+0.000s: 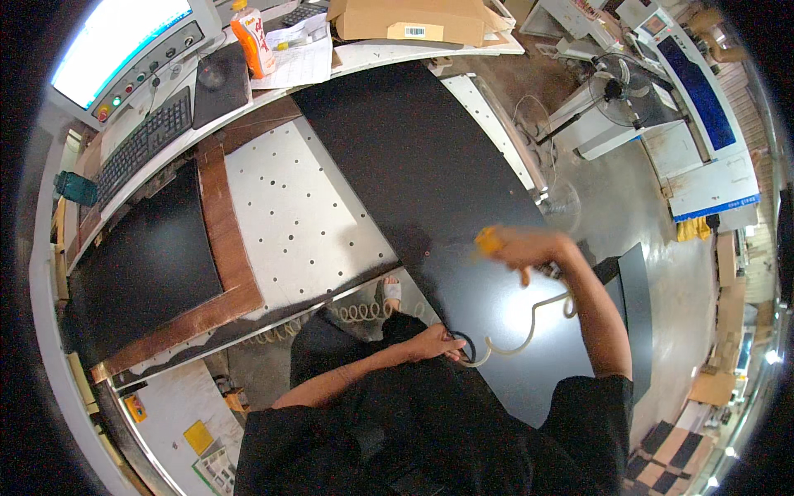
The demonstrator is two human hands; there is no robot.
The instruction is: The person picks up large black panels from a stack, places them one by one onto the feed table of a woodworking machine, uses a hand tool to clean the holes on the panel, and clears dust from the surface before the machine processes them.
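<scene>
My right hand (525, 248) is closed around a yellow air gun (488, 240), blurred by motion, above the large black panel (413, 157). From a metal fitting below that hand, a pale air hose (523, 337) curves down across the panel to my left hand (438, 342). The fingers of my left hand pinch the hose, with a dark loop beside them, at the panel's near edge. Behind my left wrist, coils of hose (356, 312) hang over the floor. The panel lies slanted across a white perforated bed (289, 215).
A second black panel (149, 248) lies at left beside a brown strip (227, 223). Beyond stand a monitor (124, 41), keyboard (145, 145), orange bottle (253, 41) and cardboard box (409, 21). At far right are a fan (614, 88) and a white machine (703, 157).
</scene>
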